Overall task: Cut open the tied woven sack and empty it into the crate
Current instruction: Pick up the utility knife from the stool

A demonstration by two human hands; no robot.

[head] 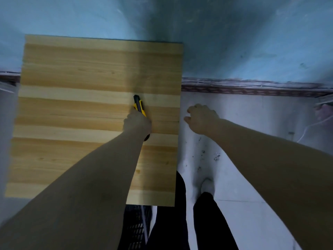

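A yellow and black utility knife [139, 105] lies along the right part of a wooden table top [72, 105], tip pointing away from me. My left hand [137, 123] is closed around its handle, resting on the wood. My right hand [201, 118] hovers past the table's right edge above the white floor, fingers loosely curled and holding nothing. A black perforated plastic crate [137, 228] shows partly below the table's near edge, mostly hidden by my left arm. No woven sack is in view.
A blue wall [234, 42] stands behind the table, with a dark patterned skirting strip [252, 89] at its base. My legs in dark trousers and a white sock [207, 186] stand on the white floor right of the table. A white cable [313, 127] lies at far right.
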